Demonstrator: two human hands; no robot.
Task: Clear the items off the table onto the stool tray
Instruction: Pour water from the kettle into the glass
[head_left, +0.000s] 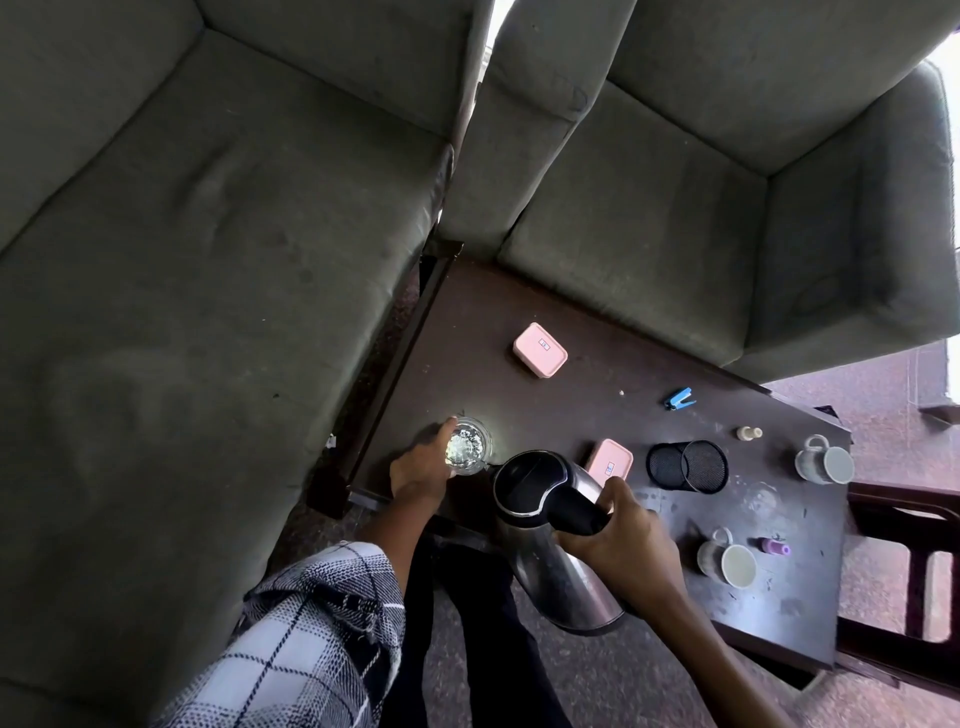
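A clear drinking glass (470, 445) stands near the left end of the dark wooden table (467, 338); my left hand (423, 465) curls round its left side. My right hand (626, 540) grips the black handle of a steel electric kettle (545, 535), which is tilted with its spout next to the glass. Further along the table lie two pink boxes (540, 349) (610, 461), a blue stapler (679, 398), a black mesh holder (687, 466) on its side, two mugs (823, 461) (726, 558), a small cream bottle (748, 433) and a purple bottle (775, 546).
Grey-green sofa cushions (208, 234) flank the table on the left and an armchair (675, 182) stands behind it. A dark wooden stool (904, 519) is at the table's right end. My legs stand at the table's near edge.
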